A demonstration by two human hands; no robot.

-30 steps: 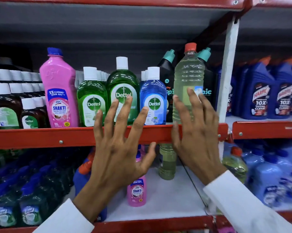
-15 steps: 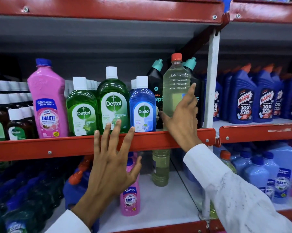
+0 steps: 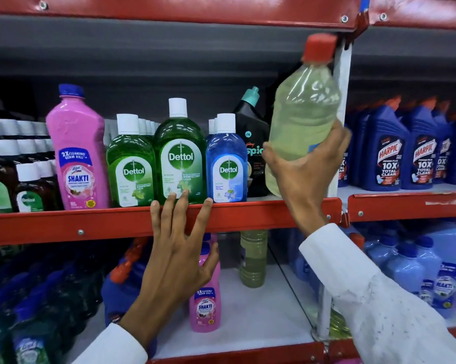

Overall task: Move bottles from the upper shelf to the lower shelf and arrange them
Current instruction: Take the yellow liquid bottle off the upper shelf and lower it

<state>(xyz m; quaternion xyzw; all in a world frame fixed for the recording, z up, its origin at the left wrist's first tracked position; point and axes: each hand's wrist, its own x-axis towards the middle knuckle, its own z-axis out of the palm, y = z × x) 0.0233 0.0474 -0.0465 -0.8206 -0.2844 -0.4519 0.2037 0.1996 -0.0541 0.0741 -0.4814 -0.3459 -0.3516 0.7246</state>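
My right hand (image 3: 307,177) grips a clear bottle of pale yellow liquid with a red cap (image 3: 301,119), tilted and lifted off the upper shelf (image 3: 103,223). My left hand (image 3: 175,248) is spread open, its fingertips on that shelf's red front edge below the green Dettol bottle (image 3: 181,156). Standing on the upper shelf are a pink Shakti bottle (image 3: 77,153), a smaller green Dettol bottle (image 3: 131,166), a blue Dettol bottle (image 3: 226,164) and a black bottle with a teal cap (image 3: 250,137). The lower shelf (image 3: 261,311) holds a small pink Shakti bottle (image 3: 205,308) and a yellow bottle (image 3: 253,258).
A white upright post (image 3: 339,127) divides the bay from blue Harpic bottles (image 3: 389,153) on the right. Brown Dettol bottles (image 3: 24,185) fill the upper left. Dark blue-capped bottles (image 3: 32,306) crowd the lower left; pale blue bottles (image 3: 418,264) stand lower right.
My right hand closed around the yellow bottle and raised it off the upper shelf, tilting it. My left hand moved up to the shelf's edge.
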